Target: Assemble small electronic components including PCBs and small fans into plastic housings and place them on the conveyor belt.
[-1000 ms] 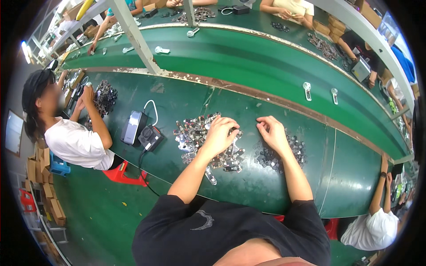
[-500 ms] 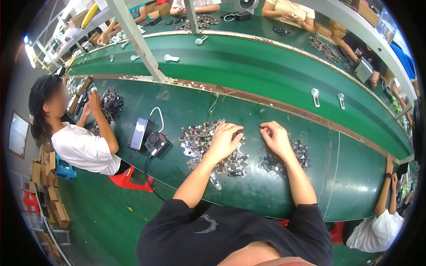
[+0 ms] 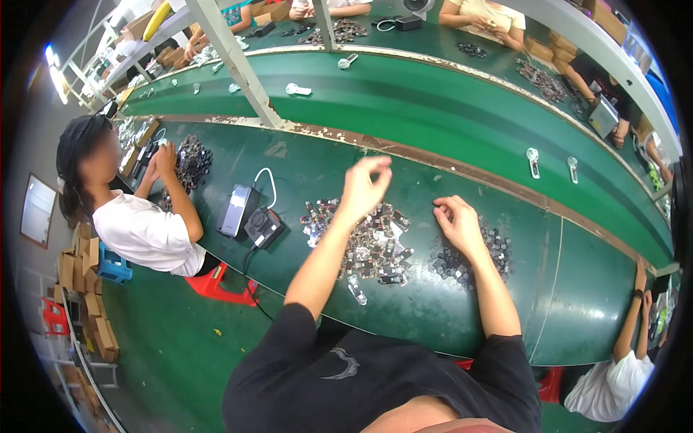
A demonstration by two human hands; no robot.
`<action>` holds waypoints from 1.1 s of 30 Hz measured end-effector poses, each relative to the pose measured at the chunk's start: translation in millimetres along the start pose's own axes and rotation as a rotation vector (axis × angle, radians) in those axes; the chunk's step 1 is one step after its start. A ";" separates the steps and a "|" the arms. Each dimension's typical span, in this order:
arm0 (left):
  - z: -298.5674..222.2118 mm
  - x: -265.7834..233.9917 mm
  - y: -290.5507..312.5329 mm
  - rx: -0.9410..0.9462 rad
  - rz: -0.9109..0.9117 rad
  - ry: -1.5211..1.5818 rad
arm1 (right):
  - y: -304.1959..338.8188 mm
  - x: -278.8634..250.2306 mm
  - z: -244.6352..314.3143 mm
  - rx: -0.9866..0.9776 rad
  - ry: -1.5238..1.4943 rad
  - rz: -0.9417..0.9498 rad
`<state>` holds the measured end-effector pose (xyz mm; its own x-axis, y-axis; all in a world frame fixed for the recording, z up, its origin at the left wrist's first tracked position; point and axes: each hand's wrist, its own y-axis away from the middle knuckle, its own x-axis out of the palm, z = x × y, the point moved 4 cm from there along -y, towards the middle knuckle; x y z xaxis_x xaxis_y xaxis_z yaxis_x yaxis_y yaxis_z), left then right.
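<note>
My left hand (image 3: 367, 189) is raised past the far side of a pile of small electronic parts (image 3: 372, 242), which look like circuit boards with silvery and dark pieces. Its fingers are curved, with a gap between thumb and forefinger, and nothing shows between them. My right hand (image 3: 460, 225) hovers at the far left edge of a heap of small black parts (image 3: 498, 249). Its fingers are bent and pressed together; whatever they hold, if anything, is too small to make out. A single clear-and-dark part (image 3: 356, 290) lies just nearer than the electronics pile.
Left of the piles stand a grey box-shaped device (image 3: 238, 211) and a black unit (image 3: 264, 228) with cables. Beyond the bench's raised rim, a green conveyor belt (image 3: 433, 108) carries white handheld pieces (image 3: 533, 163). A co-worker (image 3: 148, 224) sits at left, another (image 3: 613, 386) at right.
My left hand has lifted off the electronics pile and moved away from me toward the bench's far rim. My right hand stays by the black heap. The whole view has shifted slightly.
</note>
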<state>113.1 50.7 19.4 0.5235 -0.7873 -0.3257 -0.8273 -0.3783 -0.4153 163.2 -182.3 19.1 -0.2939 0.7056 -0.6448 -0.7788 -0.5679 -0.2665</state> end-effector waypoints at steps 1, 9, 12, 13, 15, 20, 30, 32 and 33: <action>4.5 -6.7 -22.7 0.044 -0.055 -0.067 | -0.4 0.0 -0.9 0.008 -0.001 -0.002; 136.3 -65.4 -172.1 -0.398 -0.092 -0.917 | -1.6 3.1 -1.0 0.017 -0.012 0.008; 177.8 -88.2 -193.9 -0.590 -0.068 -1.002 | -1.8 5.8 -3.0 -0.002 0.000 0.008; 185.2 -87.8 -197.7 -0.585 -0.090 -1.002 | -0.6 4.8 -3.8 0.011 -0.004 0.014; 197.4 -90.5 -210.3 -0.664 -0.073 -0.968 | -0.9 3.8 -4.1 -0.002 0.012 0.013; 211.4 -82.2 -226.9 -0.660 0.007 -0.951 | -2.5 4.4 -6.5 -0.035 0.062 -0.010; 141.1 -52.6 -181.1 -0.184 -0.193 -0.609 | -2.1 5.2 -4.7 0.001 0.039 0.043; 125.6 -50.9 -168.2 -0.145 -0.032 -0.466 | -3.1 4.8 1.4 -0.065 0.063 0.068; 116.9 -48.2 -159.9 -0.192 0.040 -0.348 | -3.1 3.7 4.9 -0.076 0.061 0.092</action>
<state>243.9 206.1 2.2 0.5005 -0.6037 -0.6205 -0.8543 -0.4605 -0.2411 161.8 -175.9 21.1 -0.3262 0.6228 -0.7111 -0.7048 -0.6615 -0.2561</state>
